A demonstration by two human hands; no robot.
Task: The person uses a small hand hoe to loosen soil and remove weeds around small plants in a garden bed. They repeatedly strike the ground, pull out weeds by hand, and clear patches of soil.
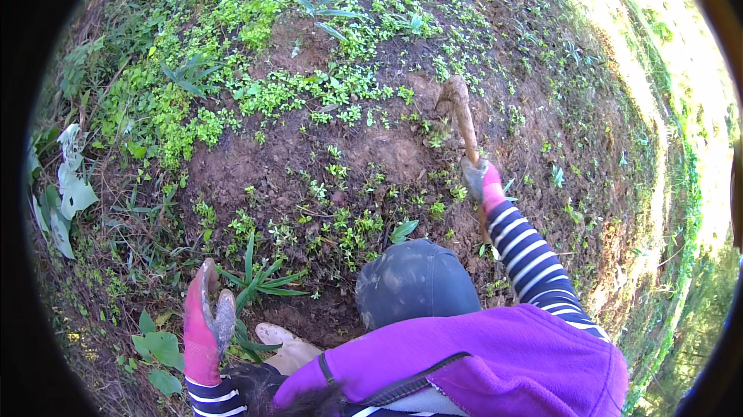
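My right hand (483, 183), in a pink and grey work glove, is closed around the wooden handle of a short hand tool (464, 121), whose curved, soil-coated top stands above the fist. Whether it has a metal head cannot be told. The handle's lower end shows below the wrist, over weedy soil (400, 155). At the lower left my left hand (210, 312), gloved alike, is raised with thumb and fingers apart and nothing between them. A long-leaved green plant (264, 283) grows just right of it.
My knee in dark, muddy trousers (418, 283) and a pale boot (290, 347) are at the bottom. Low green weeds (261, 16) cover the ground further up. Large pale leaves (72, 190) stand at the left. A sunlit strip (656, 68) runs down the right side.
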